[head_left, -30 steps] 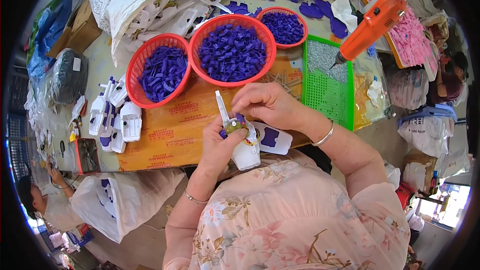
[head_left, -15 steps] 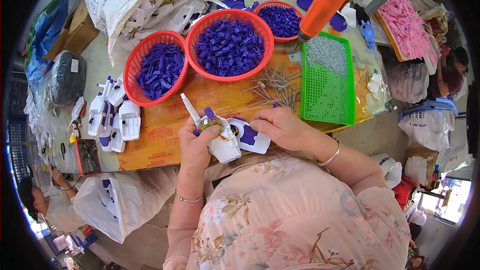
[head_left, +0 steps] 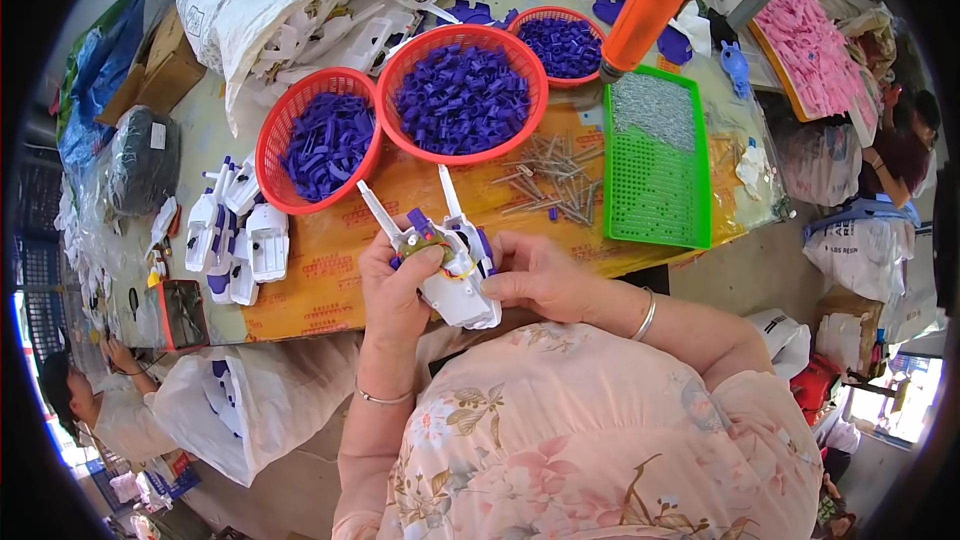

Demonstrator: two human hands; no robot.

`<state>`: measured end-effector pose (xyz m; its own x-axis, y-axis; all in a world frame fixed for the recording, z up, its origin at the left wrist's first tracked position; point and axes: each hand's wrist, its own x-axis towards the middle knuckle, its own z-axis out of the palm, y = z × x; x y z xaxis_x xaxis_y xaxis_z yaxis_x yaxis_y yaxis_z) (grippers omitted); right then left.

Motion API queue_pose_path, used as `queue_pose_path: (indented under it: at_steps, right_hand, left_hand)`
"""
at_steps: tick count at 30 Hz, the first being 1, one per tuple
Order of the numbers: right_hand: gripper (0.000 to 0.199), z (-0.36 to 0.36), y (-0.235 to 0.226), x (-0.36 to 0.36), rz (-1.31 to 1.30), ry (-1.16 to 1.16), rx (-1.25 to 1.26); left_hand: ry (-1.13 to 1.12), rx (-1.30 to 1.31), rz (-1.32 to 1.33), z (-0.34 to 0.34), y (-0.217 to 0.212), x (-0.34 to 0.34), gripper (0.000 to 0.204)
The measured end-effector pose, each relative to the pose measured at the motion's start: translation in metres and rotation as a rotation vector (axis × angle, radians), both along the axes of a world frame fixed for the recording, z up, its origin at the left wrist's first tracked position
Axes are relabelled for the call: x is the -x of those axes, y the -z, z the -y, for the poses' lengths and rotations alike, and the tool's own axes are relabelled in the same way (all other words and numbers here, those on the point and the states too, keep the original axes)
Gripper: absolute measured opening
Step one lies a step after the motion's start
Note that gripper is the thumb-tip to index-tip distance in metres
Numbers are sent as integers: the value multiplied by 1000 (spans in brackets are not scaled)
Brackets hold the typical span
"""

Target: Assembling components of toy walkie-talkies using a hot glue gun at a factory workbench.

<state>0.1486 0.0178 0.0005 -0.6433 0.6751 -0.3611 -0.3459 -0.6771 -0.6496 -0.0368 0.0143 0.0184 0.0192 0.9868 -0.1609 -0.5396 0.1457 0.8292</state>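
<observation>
White and purple plastic toy parts (head_left: 232, 240) lie at the left beside a red basket of purple pieces (head_left: 322, 140). The left hand (head_left: 395, 285) and right hand (head_left: 540, 280) both grip a white plastic toy body (head_left: 455, 275) above the table edge; right of them, a green perforated tray (head_left: 655, 165)

Your left hand (head_left: 395, 285) and right hand (head_left: 535, 280) both grip a white-and-purple plastic toy assembly (head_left: 450, 265) just above the surface (head_left: 330, 270), near three red baskets (head_left: 465, 90) of purple parts.
</observation>
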Motion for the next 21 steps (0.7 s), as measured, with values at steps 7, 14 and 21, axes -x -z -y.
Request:
queue_pose_path:
  at_steps: [7, 14, 21]
  right_hand:
    - [48, 2, 2, -1, -123, 45, 21]
    - [68, 2, -17, -7, 172, 180, -235]
    - [70, 9, -28, -11, 333, 115, -346]
  left_hand:
    - [12, 9, 28, 1, -5, -6, 26]
    - [1, 115, -34, 1, -3, -6, 24]
    - [24, 132, -12, 2, -3, -10, 24]
